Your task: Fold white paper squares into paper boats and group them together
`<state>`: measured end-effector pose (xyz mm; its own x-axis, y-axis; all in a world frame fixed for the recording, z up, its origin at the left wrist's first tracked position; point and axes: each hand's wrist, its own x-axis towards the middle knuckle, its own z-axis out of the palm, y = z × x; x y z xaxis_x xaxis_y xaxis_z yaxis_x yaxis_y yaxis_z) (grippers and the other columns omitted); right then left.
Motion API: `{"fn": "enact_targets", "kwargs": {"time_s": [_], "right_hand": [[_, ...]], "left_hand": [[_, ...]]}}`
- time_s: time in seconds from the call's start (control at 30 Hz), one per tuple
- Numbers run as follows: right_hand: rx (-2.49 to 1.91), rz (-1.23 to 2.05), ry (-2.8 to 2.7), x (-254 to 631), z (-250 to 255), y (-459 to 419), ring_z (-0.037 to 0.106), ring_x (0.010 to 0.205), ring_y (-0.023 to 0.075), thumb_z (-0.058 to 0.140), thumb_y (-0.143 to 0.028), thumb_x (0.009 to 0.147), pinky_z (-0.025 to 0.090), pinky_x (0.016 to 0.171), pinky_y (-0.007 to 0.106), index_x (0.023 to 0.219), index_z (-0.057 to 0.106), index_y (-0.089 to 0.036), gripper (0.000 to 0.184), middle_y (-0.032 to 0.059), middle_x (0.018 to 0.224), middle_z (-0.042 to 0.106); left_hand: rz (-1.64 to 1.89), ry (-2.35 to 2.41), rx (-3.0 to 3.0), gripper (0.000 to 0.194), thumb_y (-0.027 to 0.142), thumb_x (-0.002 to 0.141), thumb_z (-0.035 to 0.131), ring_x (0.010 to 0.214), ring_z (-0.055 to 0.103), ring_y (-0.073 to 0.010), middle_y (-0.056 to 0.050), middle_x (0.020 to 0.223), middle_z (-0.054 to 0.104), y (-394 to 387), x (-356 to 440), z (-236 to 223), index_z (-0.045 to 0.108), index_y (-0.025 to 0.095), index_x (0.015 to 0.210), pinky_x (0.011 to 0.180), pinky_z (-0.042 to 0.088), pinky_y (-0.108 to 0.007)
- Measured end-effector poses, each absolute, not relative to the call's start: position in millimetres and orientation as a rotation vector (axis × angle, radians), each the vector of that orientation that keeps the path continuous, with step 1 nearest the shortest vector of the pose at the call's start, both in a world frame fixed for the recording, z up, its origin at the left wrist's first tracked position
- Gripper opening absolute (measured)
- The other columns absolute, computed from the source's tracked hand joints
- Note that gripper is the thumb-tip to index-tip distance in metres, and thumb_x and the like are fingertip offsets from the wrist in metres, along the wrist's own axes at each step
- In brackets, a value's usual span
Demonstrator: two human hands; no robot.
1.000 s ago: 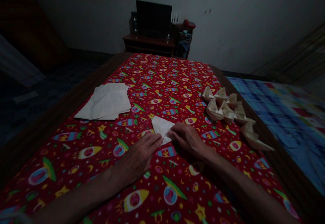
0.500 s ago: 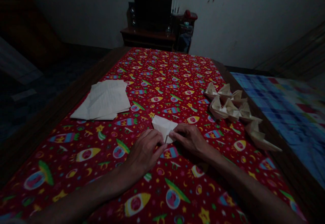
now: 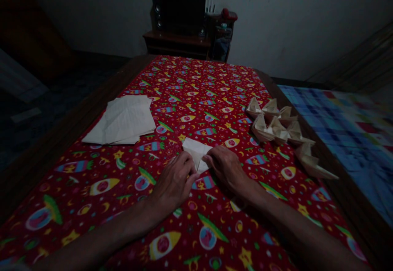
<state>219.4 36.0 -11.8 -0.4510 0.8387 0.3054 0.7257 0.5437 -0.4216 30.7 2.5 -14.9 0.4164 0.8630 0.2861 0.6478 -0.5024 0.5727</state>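
A small folded sheet of paper (image 3: 195, 148) lies on the red patterned cloth between my two hands. My left hand (image 3: 178, 175) has its fingers curled and closed at the paper's lower left edge. On the right edge, my right hand (image 3: 225, 162) presses with thumb and bent fingers. A crease or slit runs through the paper near the left fingertips. Some of the sheet is hidden under my fingers. Several folded paper boats (image 3: 276, 123) sit in a group at the right side of the table.
To the left lies a stack of flat paper sheets (image 3: 123, 119). The red cloth (image 3: 196, 78) covers a table with dark wooden edges (image 3: 73, 115). Beyond its far end are a monitor (image 3: 182, 7) on a desk (image 3: 175, 39) and a speaker (image 3: 157, 15).
My right fingers have shifted slightly on the paper, with the thumb tucked closer against its face. Both hands stay at the sheet. The whole view has shifted slightly.
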Motion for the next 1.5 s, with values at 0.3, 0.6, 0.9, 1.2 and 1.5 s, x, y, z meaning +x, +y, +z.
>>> {"fn": "enact_targets", "kwargs": {"time_s": [0.3,0.6,0.9,1.2,1.5], "right_hand": [[-1.275,0.275,-2.367,220.2,-16.4,39.3,0.046,0.066,0.0149,0.041,-0.032,0.094,0.033,0.061,0.026,0.073,0.055,-0.017,0.029,0.0039,0.071,0.053],[-1.275,0.317,-2.341,218.5,-13.8,38.2,0.045,0.066,0.0143,0.045,-0.031,0.093,0.032,0.061,0.026,0.072,0.053,-0.017,0.027,0.0030,0.070,0.052],[-1.244,0.393,-2.344,219.4,-12.7,41.1,0.047,0.066,0.0139,0.047,-0.030,0.092,0.034,0.062,0.025,0.072,0.055,-0.016,0.026,0.0026,0.070,0.053],[-1.219,0.363,-2.334,219.5,-14.9,39.3,0.045,0.067,0.0140,0.047,-0.028,0.092,0.034,0.062,0.025,0.073,0.053,-0.017,0.023,0.0022,0.070,0.051],[-1.246,0.218,-2.348,218.1,-20.6,38.4,0.043,0.065,0.0142,0.043,-0.030,0.093,0.031,0.061,0.026,0.072,0.051,-0.017,0.026,0.0027,0.071,0.050]], "left_hand": [[0.718,1.197,2.361,0.050,0.027,0.086,0.057,0.100,0.050,-0.0209,-0.008,0.112,0.049,-1.4,22.7,-9.7,0.038,0.022,0.131,0.086,0.046,-0.036],[0.434,1.192,2.757,0.038,0.026,0.092,0.044,0.116,0.042,-0.0284,-0.012,0.127,0.045,-15.6,15.9,-9.2,0.045,0.020,0.130,0.101,0.035,-0.054],[0.441,1.191,2.703,0.046,0.028,0.092,0.043,0.117,0.041,-0.0266,-0.012,0.128,0.043,-13.3,14.6,-12.5,0.037,0.017,0.136,0.105,0.033,-0.050],[0.441,1.207,2.759,0.040,0.025,0.091,0.043,0.114,0.042,-0.0276,-0.011,0.126,0.047,-15.3,17.4,-10.3,0.044,0.018,0.130,0.101,0.036,-0.052],[0.406,1.216,2.797,0.038,0.024,0.092,0.041,0.114,0.044,-0.0285,-0.013,0.127,0.047,-16.4,18.3,-7.0,0.044,0.016,0.129,0.099,0.037,-0.052]]}}
